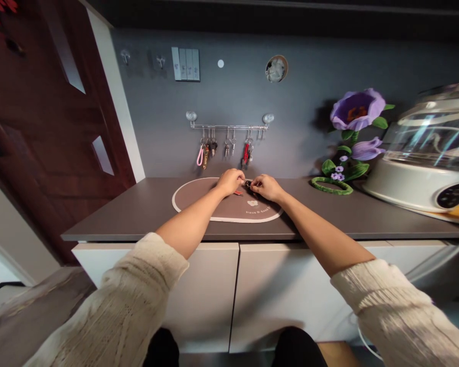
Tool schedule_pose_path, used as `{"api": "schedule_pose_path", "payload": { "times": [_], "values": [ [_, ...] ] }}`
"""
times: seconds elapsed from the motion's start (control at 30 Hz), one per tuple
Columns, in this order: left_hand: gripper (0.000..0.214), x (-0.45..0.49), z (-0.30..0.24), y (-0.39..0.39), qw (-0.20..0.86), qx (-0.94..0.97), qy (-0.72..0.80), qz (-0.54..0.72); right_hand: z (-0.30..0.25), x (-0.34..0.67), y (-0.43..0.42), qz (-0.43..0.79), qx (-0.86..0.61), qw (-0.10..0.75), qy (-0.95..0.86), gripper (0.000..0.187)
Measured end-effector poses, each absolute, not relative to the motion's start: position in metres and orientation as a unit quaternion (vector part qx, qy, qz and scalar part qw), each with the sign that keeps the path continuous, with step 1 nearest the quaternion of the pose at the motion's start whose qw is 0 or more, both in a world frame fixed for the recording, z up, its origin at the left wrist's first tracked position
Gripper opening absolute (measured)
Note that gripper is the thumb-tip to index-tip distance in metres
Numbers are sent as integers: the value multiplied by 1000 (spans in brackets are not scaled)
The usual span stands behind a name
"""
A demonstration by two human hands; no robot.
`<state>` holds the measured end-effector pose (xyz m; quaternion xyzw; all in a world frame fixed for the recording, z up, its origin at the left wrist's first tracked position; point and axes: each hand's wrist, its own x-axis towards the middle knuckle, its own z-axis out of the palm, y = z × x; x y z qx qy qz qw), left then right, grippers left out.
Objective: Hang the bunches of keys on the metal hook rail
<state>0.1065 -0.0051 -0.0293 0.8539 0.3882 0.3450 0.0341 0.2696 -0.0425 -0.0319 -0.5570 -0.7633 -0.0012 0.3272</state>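
From the mat point(199, 204), the tabletop point(130, 209) lies bare toward 9 o'clock. At 12 o'clock hanging keys point(210, 150) crowd the wall. At 3 o'clock the flower ornament point(352, 132) and domed appliance point(424, 173) block passage.

Oval grey mat point(199, 201) on dark countertop point(130, 214), perhaps keys point(248, 183) on it, metal key rail point(229, 127) behind, purple fabric flower point(356, 109) right.

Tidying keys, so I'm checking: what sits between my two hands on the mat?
Head view: a small dark key bunch between left hand and right hand, both touching it.
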Motion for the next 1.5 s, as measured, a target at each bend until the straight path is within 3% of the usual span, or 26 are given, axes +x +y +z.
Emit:
{"api": "schedule_pose_path", "payload": {
  "times": [0.57,0.87,1.33,1.5],
  "values": [
    [19,111,-24,-6,67,845,334,413,-26,279,-37,156,-466,510,-706,15],
    [14,119,-19,-13,237,809,253,475,-24,276,-38,252,-389,580,-669,25],
    [9,125,-19,-15,371,711,245,544,-25,266,-46,430,-324,600,-592,32],
    [17,125,-19,-15,393,689,227,565,-24,264,-48,418,-318,609,-594,28]
  ]
}}
